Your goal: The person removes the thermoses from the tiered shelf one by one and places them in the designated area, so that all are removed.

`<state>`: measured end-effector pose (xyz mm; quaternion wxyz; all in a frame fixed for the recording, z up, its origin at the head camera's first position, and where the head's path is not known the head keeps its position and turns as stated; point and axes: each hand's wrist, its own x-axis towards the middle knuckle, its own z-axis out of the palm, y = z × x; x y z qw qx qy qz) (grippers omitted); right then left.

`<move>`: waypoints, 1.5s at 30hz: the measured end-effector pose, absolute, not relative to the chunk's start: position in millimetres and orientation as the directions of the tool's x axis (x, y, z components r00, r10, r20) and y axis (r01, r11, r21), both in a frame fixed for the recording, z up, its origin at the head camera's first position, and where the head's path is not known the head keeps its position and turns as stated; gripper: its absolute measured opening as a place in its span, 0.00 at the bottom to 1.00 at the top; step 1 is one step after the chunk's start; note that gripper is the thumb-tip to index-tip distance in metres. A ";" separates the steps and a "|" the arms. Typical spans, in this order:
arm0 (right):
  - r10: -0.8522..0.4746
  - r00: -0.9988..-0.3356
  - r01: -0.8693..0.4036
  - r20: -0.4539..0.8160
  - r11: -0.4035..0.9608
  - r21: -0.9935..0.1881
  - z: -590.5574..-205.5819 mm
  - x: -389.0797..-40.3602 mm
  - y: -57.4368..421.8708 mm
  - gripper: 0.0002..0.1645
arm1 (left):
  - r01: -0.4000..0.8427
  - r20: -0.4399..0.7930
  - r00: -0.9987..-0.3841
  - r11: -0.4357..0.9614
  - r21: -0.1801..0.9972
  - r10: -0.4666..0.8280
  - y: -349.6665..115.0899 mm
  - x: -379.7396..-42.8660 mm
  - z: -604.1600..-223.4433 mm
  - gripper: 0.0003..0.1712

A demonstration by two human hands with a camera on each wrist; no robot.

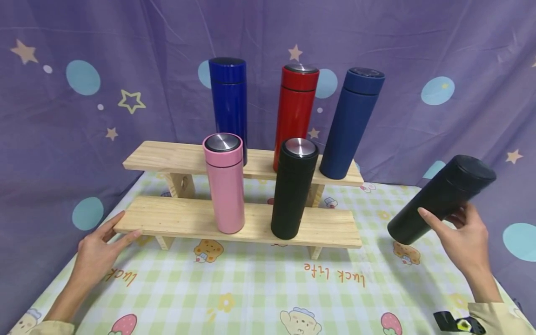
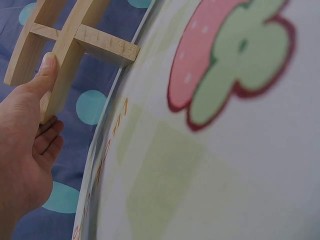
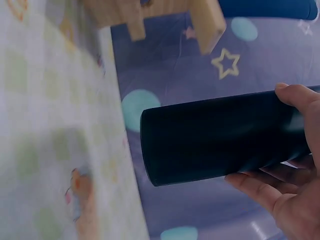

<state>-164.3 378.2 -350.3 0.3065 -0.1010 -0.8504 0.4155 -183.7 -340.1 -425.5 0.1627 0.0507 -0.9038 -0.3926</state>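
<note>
My right hand (image 1: pixel 465 237) grips a black thermos flask (image 1: pixel 439 200), tilted and held above the table at the right; its base shows in the right wrist view. My left hand (image 1: pixel 97 251) holds the left end of the lower board of a two-tier wooden rack (image 1: pixel 167 216), thumb on top and fingers beneath in the left wrist view. On the lower board stand a pink flask (image 1: pixel 226 190) and another black flask (image 1: pixel 293 195) with a silver-topped lid. The upper board carries a glossy blue flask (image 1: pixel 229 107), a red flask (image 1: pixel 296 116) and a matte navy flask (image 1: pixel 351 125).
A checked cloth (image 1: pixel 251 288) with printed cartoons covers the table. Behind the rack hangs a purple curtain (image 1: pixel 167 60) with stars and dots. Below the right hand, a black strap (image 1: pixel 458 323) lies by the sleeve cuff.
</note>
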 end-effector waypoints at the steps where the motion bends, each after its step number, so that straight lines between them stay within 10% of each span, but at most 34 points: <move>1: 0.411 -0.793 -0.106 0.449 0.633 -0.767 -347.7 -163.0 375.2 0.34 | 0.035 0.253 -0.942 0.687 0.726 -0.220 -339.8 -183.6 -425.2 0.48; 45: 0.004 -0.849 -0.448 0.528 0.524 -0.725 -324.2 -168.7 259.6 0.36 | -0.001 0.212 -0.949 0.674 0.739 -0.233 -339.6 -183.9 -426.2 0.49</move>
